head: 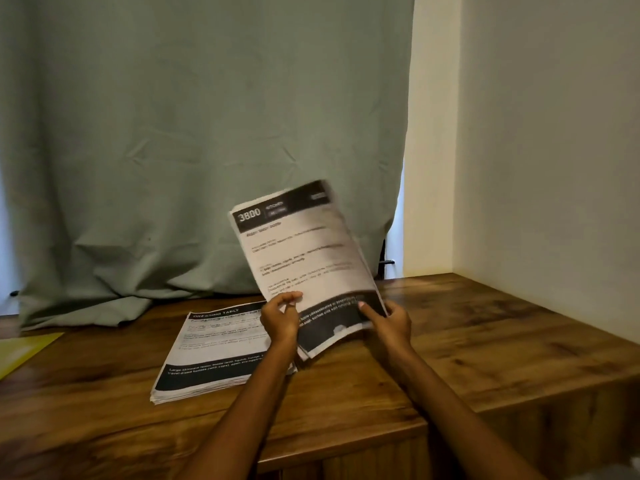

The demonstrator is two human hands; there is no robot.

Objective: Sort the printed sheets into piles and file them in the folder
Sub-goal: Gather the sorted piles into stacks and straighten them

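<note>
A sheaf of printed sheets (304, 258) is held upright above the wooden table (450, 341); its top page has a black header reading 3800 and a black band at the bottom. My left hand (281, 318) pinches its lower left edge. My right hand (389, 320) grips its lower right corner, thumb on the black band. A pile of printed sheets (211, 348) headed DRESSING TABLE lies flat on the table to the left, partly hidden by my left forearm. A yellow folder (24, 349) lies at the table's far left edge.
A green curtain (207, 133) hangs behind the table and bunches on its back edge. A cream wall (536, 150) bounds the right side. The table's front edge runs below my forearms, with a lower step at the right.
</note>
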